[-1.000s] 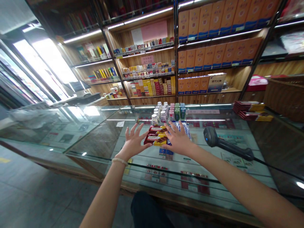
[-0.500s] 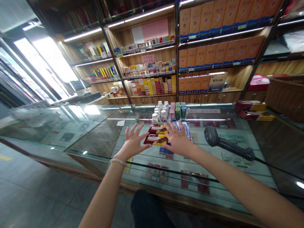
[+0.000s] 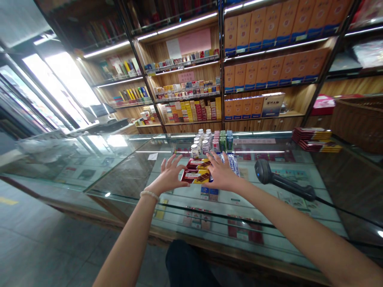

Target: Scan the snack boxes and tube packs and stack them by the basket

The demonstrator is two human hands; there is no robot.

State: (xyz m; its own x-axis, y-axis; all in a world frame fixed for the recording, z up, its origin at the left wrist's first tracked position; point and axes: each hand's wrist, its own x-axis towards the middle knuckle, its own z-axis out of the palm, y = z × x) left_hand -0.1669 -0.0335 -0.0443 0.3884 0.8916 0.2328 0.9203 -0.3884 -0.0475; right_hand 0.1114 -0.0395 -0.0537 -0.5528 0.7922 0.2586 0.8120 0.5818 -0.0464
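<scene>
Two rows of chocolate bars (image 3: 196, 175) in dark red and yellow wrappers lie on the glass counter top, one row behind the other. My left hand (image 3: 170, 174) is at their left ends, fingers apart and curved, with thumb and index at the edge of the front bar. At the right ends, my right hand (image 3: 222, 174) has its fingers spread and covers part of the wrappers. Neither hand is closed around a bar. Blue-and-white packets (image 3: 233, 164) lie just behind my right hand, partly hidden by it.
White-capped bottles (image 3: 194, 151) and pink, green and blue containers (image 3: 223, 142) stand behind the bars. A black barcode scanner (image 3: 283, 181) with a cable lies to the right. More red-and-yellow bars (image 3: 317, 140) are piled at the far right, by a wicker basket (image 3: 357, 123).
My left hand's fingers have come in to the bars' left ends and curl more. The right hand has moved slightly left, closer over the right ends. The view has shifted a little.
</scene>
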